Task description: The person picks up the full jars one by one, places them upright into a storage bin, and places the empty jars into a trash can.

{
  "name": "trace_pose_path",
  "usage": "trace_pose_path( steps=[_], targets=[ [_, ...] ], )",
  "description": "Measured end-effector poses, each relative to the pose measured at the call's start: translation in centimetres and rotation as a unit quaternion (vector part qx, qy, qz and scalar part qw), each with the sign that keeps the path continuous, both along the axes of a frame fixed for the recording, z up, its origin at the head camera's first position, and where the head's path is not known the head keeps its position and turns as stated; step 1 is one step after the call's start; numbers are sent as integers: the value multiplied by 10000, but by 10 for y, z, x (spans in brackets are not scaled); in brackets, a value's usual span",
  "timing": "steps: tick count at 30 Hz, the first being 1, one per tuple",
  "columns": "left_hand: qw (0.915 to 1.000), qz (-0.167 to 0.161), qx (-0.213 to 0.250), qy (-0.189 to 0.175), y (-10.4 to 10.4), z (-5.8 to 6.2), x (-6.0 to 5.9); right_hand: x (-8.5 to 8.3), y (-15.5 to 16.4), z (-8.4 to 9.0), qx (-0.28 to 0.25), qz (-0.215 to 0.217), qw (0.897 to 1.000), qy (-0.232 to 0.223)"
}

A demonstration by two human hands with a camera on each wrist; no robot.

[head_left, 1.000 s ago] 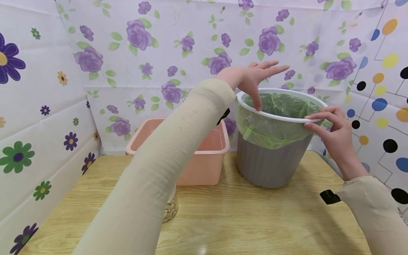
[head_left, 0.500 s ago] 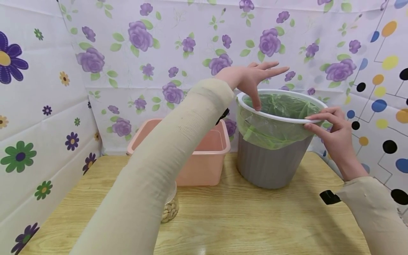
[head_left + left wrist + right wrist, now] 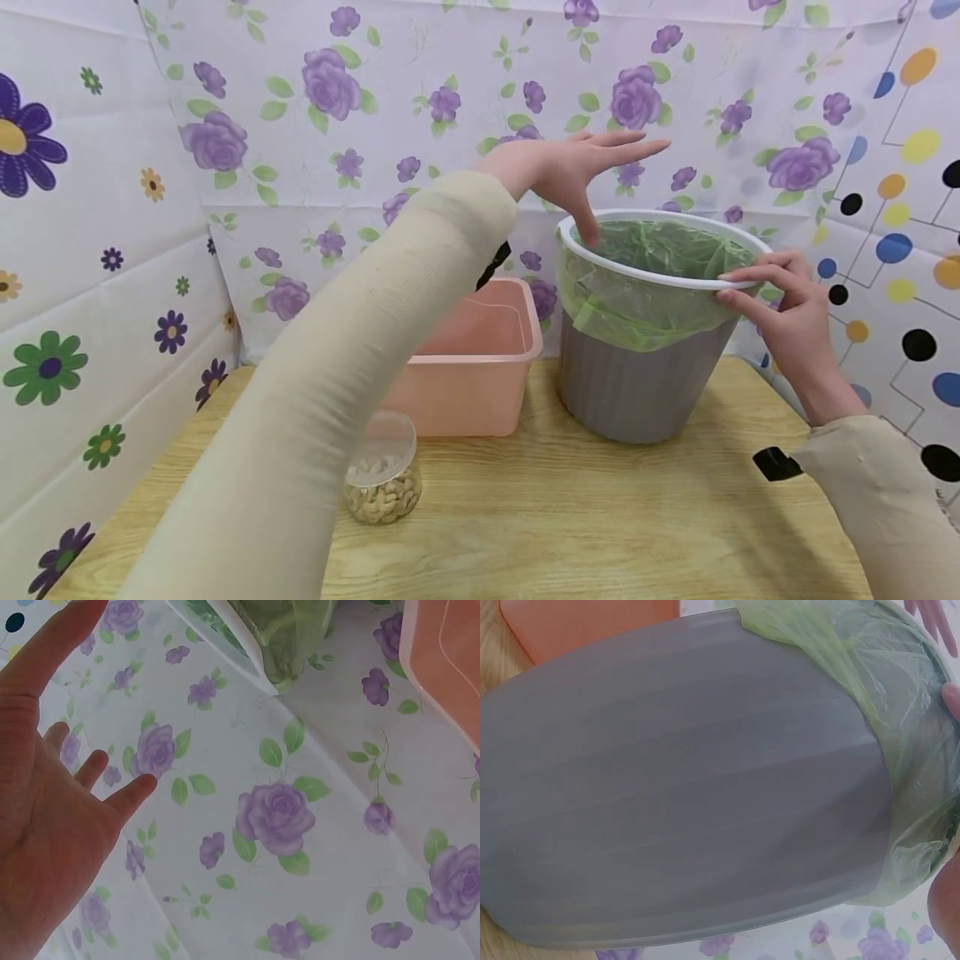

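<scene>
A grey ribbed trash can (image 3: 637,392) stands at the back right of the table, with a white ring (image 3: 660,277) round its mouth. A pale green trash bag (image 3: 622,312) lines it and folds down over the outside. My right hand (image 3: 798,317) pinches the ring at the right front, thumb below and fingers on top. Over the left side of the mouth, my left hand (image 3: 555,171) hovers with fingers spread, its thumb pointing down by the ring. Its palm and straight fingers (image 3: 131,801) hold nothing in the left wrist view.
A pink plastic basin (image 3: 468,396) stands left of the trash can, partly behind my left forearm. In front of it is a clear lidded jar (image 3: 384,487) of pale nuts. Flowered cloth (image 3: 442,50) hangs behind the wooden table (image 3: 570,525).
My left hand has lifted slightly and moved left off the ring, and its forearm now uncovers more of the jar. The right hand keeps its place on the ring.
</scene>
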State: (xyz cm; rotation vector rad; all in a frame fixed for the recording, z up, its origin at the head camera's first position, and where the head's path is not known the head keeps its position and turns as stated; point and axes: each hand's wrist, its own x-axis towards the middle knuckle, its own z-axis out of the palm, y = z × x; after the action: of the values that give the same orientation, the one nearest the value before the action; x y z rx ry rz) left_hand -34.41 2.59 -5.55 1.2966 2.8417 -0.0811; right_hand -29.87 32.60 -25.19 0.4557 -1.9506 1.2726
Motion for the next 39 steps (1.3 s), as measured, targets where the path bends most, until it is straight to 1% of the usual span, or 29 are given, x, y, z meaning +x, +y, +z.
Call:
trace_pose_path(
  steps=[6,10,14,22,27,31,39],
  targets=[
    [9993,-157,329,-2,-24,3,1,1,0,0,20,-52,10000,11],
    [9989,-139,453,12,-40,-2,1,1,-1,0,3,-4,10000,-13],
    [9985,-150,519,-44,-56,-11,-2,0,0,0,-21,17,10000,2],
    [9964,-368,765,-50,-86,-33,-8,0,1,0,-9,23,10000,24],
    [9941,-366,1013,-106,-105,-48,-4,0,0,0,1,39,10000,38],
    [9915,-446,1218,-118,-119,-58,0,0,0,0,-6,59,10000,51],
    [9870,-448,1545,-62,-148,-75,0,0,0,0,-11,20,10000,51]
  ],
)
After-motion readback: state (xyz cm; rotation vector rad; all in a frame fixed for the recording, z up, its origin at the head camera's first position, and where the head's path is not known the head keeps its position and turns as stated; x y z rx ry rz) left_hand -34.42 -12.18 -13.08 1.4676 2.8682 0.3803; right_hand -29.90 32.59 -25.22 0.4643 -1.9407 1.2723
